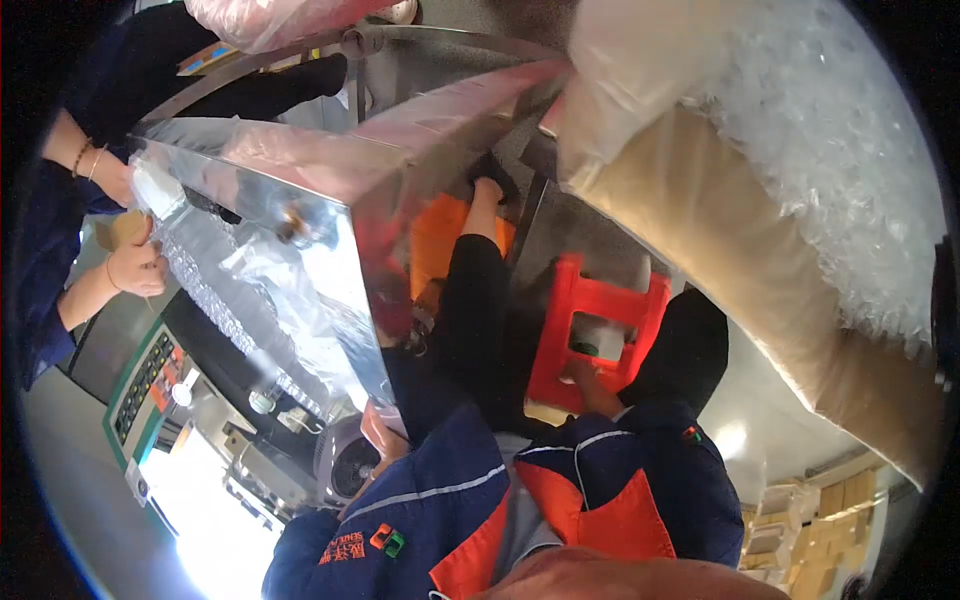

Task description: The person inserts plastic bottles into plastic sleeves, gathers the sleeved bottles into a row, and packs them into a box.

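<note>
My left hand [381, 437] rests against the near edge of a shiny steel table [350, 270], its visible fingers stretched out. Part of that hand is hidden by the sleeve and the table edge. Low on my other side, my right hand [583, 379] is closed on a red plastic stool [560, 340], gripping it by the edge of its opening. The stool is tilted beside my dark-trousered leg. Crumpled clear plastic bags [285, 275] lie on the steel table.
Another person's hands [135, 268] touch plastic at the table's far left. A fan [348, 458] stands near my left arm. A large tan sack [690, 180] and bubbly clear plastic [820, 150] fill the right. An orange item [430, 240] lies below; cartons [845, 515] stand lower right.
</note>
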`<state>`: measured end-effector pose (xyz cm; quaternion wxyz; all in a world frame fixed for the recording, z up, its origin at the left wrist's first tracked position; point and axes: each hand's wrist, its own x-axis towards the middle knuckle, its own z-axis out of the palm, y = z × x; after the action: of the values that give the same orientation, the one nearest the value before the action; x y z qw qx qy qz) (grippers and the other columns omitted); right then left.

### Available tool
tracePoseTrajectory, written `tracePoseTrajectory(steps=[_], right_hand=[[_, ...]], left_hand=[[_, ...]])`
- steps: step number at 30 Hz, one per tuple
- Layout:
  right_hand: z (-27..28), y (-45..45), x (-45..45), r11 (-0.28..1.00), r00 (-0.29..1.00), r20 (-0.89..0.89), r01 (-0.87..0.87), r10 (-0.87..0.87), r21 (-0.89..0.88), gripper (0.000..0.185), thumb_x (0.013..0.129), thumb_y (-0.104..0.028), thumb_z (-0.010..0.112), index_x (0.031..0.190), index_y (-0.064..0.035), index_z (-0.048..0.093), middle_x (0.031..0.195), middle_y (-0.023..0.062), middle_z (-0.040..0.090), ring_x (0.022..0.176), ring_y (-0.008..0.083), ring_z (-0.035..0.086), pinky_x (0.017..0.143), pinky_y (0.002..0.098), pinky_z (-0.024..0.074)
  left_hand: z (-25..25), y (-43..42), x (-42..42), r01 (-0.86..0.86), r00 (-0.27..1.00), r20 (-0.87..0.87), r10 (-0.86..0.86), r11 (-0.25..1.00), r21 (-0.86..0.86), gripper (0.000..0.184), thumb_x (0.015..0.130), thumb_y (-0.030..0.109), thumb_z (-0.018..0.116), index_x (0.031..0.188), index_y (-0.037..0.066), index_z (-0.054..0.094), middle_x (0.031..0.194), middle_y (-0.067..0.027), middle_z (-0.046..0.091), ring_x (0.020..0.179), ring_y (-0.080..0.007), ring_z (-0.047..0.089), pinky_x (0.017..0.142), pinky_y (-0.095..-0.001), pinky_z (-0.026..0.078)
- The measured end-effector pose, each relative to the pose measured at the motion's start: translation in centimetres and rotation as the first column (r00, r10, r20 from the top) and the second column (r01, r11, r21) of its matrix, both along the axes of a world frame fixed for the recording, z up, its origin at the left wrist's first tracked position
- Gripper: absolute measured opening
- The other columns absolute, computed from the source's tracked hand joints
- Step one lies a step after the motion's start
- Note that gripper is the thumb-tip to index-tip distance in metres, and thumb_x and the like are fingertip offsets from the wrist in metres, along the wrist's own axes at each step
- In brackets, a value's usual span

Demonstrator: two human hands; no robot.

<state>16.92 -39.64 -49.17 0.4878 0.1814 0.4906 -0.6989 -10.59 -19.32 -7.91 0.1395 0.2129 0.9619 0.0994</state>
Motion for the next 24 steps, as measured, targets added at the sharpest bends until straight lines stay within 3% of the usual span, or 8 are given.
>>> tracePoseTrajectory(steps=[1, 3, 5, 7, 10, 17, 22, 24], right_hand=[[-0.5, 0.4, 0.3, 1.000, 0.999, 0.036, -0.022, 0.023, -0.015, 0.042, 0.076, -0.046, 0.058, 0.102, -0.0147, 0.068, 0.108, 0.0188, 0.063, 0.102, 0.0360, 0.060, 0.087, 0.0502, 0.0439], [3.4, 6.9, 0.7, 0.980, 0.987, 0.128, 0.072, -0.097, 0.188, 0.056, 0.082, -0.057, 0.046, 0.125, -0.0212, 0.051, 0.133, 0.0106, 0.045, 0.123, 0.0340, 0.041, 0.099, 0.0591, 0.0278], [5.6, 13.7, -0.7, 0.944, 0.973, 0.159, 0.114, -0.170, 0.309, 0.068, 0.083, -0.065, 0.040, 0.135, -0.0212, 0.044, 0.142, 0.0111, 0.038, 0.133, 0.0338, 0.033, 0.105, 0.0626, 0.0199], [6.3, 19.1, -2.9, 0.936, 0.972, 0.153, 0.123, -0.181, 0.330, 0.077, 0.079, -0.070, 0.041, 0.131, -0.0146, 0.048, 0.137, 0.0203, 0.043, 0.130, 0.0355, 0.036, 0.104, 0.0606, 0.0201], [9.3, 27.1, -5.8, 0.860, 0.949, 0.157, 0.169, -0.274, 0.482, 0.075, 0.084, -0.068, 0.034, 0.128, -0.0089, 0.050, 0.132, 0.0229, 0.046, 0.129, 0.0370, 0.037, 0.104, 0.0623, 0.0188], [10.8, 37.6, -6.5, 0.772, 0.996, -0.001, 0.069, -0.088, 0.631, 0.060, 0.084, -0.052, 0.041, 0.120, -0.0054, 0.053, 0.117, 0.0220, 0.052, 0.113, 0.0371, 0.046, 0.095, 0.0562, 0.0296], [8.5, 41.0, -6.5, 0.694, 0.983, -0.160, 0.054, 0.089, 0.718, 0.049, 0.084, -0.041, 0.046, 0.114, -0.0028, 0.055, 0.106, 0.0214, 0.056, 0.101, 0.0372, 0.051, 0.088, 0.0519, 0.0373], [8.2, 41.7, -7.0, 0.647, 0.948, -0.264, 0.089, 0.178, 0.757, 0.045, 0.084, -0.037, 0.048, 0.111, -0.0018, 0.056, 0.102, 0.0211, 0.057, 0.096, 0.0372, 0.054, 0.085, 0.0501, 0.0404]], left_hand=[[-1.2, -4.3, -1.6, -0.052, 0.998, 0.039, 0.050, 0.998, 0.042, 0.043, 0.096, 0.030, 0.036, 0.090, -0.007, 0.057, 0.075, -0.0164, 0.059, 0.069, -0.0251, 0.053, 0.067, -0.0389, 0.043], [-2.1, -4.3, -1.4, -0.077, 0.993, 0.094, 0.072, 0.996, 0.053, 0.039, 0.095, 0.027, 0.037, 0.087, -0.006, 0.057, 0.073, -0.0157, 0.058, 0.067, -0.0245, 0.052, 0.065, -0.0383, 0.043], [-2.3, -1.5, -0.2, -0.071, 0.984, 0.168, 0.060, 0.996, 0.062, 0.035, 0.094, 0.024, 0.039, 0.083, -0.005, 0.056, 0.071, -0.0150, 0.056, 0.065, -0.0239, 0.051, 0.063, -0.0376, 0.042], [-1.8, 1.4, 0.8, -0.061, 0.969, 0.245, 0.038, 0.994, 0.088, 0.031, 0.094, 0.021, 0.041, 0.080, -0.004, 0.055, 0.069, -0.0143, 0.055, 0.062, -0.0233, 0.050, 0.060, -0.0370, 0.042], [-0.6, 4.2, 1.5, -0.041, 0.946, 0.323, -0.007, 0.989, 0.143, 0.027, 0.092, 0.016, 0.043, 0.076, -0.002, 0.054, 0.066, -0.0132, 0.054, 0.059, -0.0224, 0.049, 0.057, -0.0361, 0.041], [-0.1, 5.6, 2.2, -0.052, 0.973, 0.228, -0.032, 0.934, 0.353, 0.012, 0.087, 0.007, 0.053, 0.080, 0.002, 0.061, 0.067, -0.0101, 0.056, 0.056, -0.0171, 0.054, 0.053, -0.0313, 0.044], [-0.3, 5.0, 3.1, -0.234, 0.922, 0.387, -0.012, 0.778, 0.582, 0.004, 0.081, -0.001, 0.060, 0.081, 0.003, 0.060, 0.069, -0.0070, 0.056, 0.057, -0.0127, 0.054, 0.053, -0.0268, 0.044], [0.3, 5.0, 2.9, -0.036, 0.971, 0.205, -0.125, 0.769, 0.638, 0.009, 0.078, -0.004, 0.061, 0.084, 0.003, 0.060, 0.072, -0.0082, 0.057, 0.061, -0.0148, 0.056, 0.056, -0.0262, 0.045]])
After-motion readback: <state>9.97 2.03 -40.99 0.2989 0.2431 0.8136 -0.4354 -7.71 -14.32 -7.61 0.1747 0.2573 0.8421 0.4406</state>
